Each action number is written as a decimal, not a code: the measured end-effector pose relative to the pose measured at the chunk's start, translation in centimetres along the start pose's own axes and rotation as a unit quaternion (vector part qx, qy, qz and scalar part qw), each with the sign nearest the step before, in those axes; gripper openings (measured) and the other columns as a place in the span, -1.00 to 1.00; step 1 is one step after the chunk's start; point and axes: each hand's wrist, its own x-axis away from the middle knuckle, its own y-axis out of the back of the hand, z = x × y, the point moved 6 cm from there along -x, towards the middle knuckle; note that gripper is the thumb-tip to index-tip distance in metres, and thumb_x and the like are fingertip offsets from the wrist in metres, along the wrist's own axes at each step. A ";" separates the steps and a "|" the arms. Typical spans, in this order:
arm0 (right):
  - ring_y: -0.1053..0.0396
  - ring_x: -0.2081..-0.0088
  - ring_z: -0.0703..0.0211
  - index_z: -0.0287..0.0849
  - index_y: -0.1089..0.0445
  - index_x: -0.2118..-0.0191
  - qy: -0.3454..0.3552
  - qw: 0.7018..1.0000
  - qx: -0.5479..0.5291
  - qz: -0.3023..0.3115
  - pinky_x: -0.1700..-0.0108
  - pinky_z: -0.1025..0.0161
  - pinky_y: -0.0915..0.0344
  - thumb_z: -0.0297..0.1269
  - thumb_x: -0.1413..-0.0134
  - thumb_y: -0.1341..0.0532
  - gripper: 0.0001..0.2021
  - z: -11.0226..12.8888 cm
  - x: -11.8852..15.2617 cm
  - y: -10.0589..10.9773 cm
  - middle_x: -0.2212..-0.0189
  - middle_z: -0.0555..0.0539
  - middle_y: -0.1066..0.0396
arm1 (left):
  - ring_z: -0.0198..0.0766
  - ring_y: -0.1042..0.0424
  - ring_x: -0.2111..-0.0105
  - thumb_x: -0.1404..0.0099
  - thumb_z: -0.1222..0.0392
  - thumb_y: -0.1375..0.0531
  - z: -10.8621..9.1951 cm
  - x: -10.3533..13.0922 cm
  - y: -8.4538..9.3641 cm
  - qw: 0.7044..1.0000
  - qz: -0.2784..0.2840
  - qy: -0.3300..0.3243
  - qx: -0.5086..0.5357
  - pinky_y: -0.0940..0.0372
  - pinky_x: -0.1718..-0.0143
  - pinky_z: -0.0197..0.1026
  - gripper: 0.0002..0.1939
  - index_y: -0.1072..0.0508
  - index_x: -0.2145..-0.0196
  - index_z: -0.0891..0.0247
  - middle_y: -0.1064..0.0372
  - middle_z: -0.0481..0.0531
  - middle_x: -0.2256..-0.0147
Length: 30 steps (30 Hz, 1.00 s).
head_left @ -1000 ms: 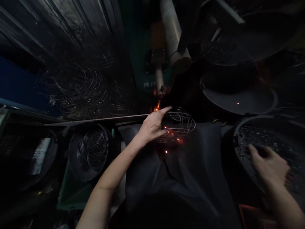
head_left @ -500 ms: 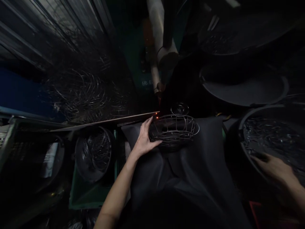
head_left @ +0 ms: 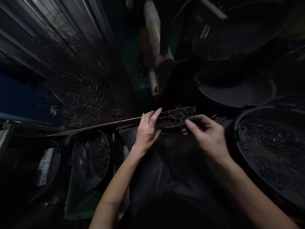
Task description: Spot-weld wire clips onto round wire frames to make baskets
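Note:
A round wire basket (head_left: 177,117) is tilted nearly edge-on above the dark cloth over the lap. At its left end my left hand (head_left: 148,128) grips the wire frame, thumb below and fingers above. My right hand (head_left: 207,132) is at the basket's right end, its thumb and fingers pinched together. What they hold, if anything, is too dark and small to make out. Just beyond the basket stands the narrow tip of a machine arm (head_left: 155,90).
On the right stands a large tub (head_left: 271,152) of small metal pieces, with a basin (head_left: 235,90) behind it. To the left, a bucket (head_left: 91,159) of bent wires sits over a green crate (head_left: 78,203). A thin board (head_left: 111,122) runs left from the basket. Wire rings (head_left: 81,92) are heaped farther back.
My right hand has come from the right-hand tub to the basket. The basket has turned from a wide view to nearly edge-on. Orange glowing spots near its left rim are gone.

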 end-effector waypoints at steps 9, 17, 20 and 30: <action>-0.40 0.44 0.22 -0.21 -0.43 0.34 0.027 0.995 0.095 -0.011 0.40 0.31 -0.37 -0.05 -0.04 -0.27 -0.71 5.3 -2.4 -7.3 0.43 -0.05 -0.46 | -0.11 -0.32 -0.07 -0.32 0.35 -0.11 0.0 -0.5 -0.8 0.987 -0.049 -0.024 -0.151 -0.15 -0.22 0.20 -0.54 -0.29 -0.14 0.06 -0.31 0.12 -0.01; -0.39 0.41 0.22 -0.18 -0.41 0.30 0.103 0.983 0.143 -0.049 0.35 0.30 -0.33 -0.01 -0.09 -0.21 -0.71 4.7 -2.9 -8.2 0.39 -0.05 -0.46 | -0.10 -0.31 -0.08 -0.32 0.35 -0.09 0.5 -1.0 -1.6 0.986 -0.039 0.001 -0.161 -0.14 -0.22 0.17 -0.52 -0.29 -0.18 0.12 -0.29 0.18 -0.04; -0.39 0.40 0.21 -0.18 -0.40 0.30 0.131 0.977 0.149 -0.074 0.36 0.30 -0.33 -0.02 -0.10 -0.20 -0.71 4.4 -3.0 -8.4 0.39 -0.06 -0.45 | -0.11 -0.32 -0.08 -0.30 0.39 -0.09 0.9 -1.5 -1.9 0.988 -0.047 -0.001 -0.145 -0.17 -0.21 0.14 -0.49 -0.27 -0.18 0.12 -0.29 0.16 -0.04; -0.38 0.46 0.24 -0.19 -0.40 0.31 0.206 0.962 0.161 -0.085 0.40 0.31 -0.32 -0.10 -0.11 -0.20 -0.77 5.8 -4.5 -8.7 0.44 -0.04 -0.45 | -0.12 -0.31 -0.09 -0.32 0.37 -0.10 1.7 -3.2 -2.0 0.989 -0.072 -0.024 -0.128 -0.12 -0.25 0.13 -0.53 -0.30 -0.16 0.12 -0.28 0.15 -0.04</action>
